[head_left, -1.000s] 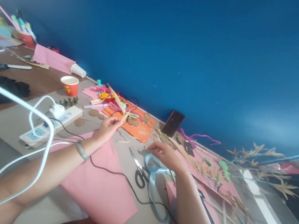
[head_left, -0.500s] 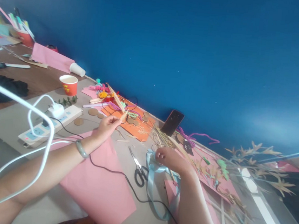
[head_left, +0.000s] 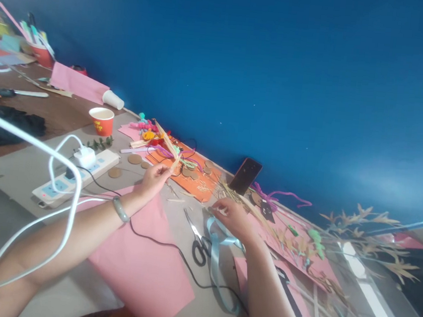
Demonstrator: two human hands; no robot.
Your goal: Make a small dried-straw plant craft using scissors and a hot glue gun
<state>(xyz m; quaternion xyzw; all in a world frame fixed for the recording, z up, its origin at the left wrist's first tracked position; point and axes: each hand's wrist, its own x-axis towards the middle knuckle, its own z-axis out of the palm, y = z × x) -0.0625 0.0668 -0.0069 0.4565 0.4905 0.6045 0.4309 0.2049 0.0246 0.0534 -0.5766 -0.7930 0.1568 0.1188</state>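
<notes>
My left hand (head_left: 154, 179) is raised over the grey table and pinches the lower end of a long dried straw leaf (head_left: 167, 142) that points up and away from me. A green bangle (head_left: 121, 209) sits on that wrist. My right hand (head_left: 229, 216) rests low on the table with its fingers curled down at a small pale piece next to the light blue ribbon (head_left: 217, 253); I cannot make out what they hold. Black-handled scissors (head_left: 196, 238) lie just left of the right hand.
A pink paper sheet (head_left: 141, 261) lies under my left forearm, crossed by a black cable (head_left: 172, 254). A white power strip (head_left: 78, 175) and white cord (head_left: 32, 231) are at left. An orange sheet (head_left: 194, 177), red paper cup (head_left: 101, 120), dark phone (head_left: 245, 175) and dried straw stems (head_left: 357, 232) line the blue wall.
My right hand drew back into a fist by the ribbon, then reached forward again with its fingers down on the table. The left hand kept hold of the straw leaf.
</notes>
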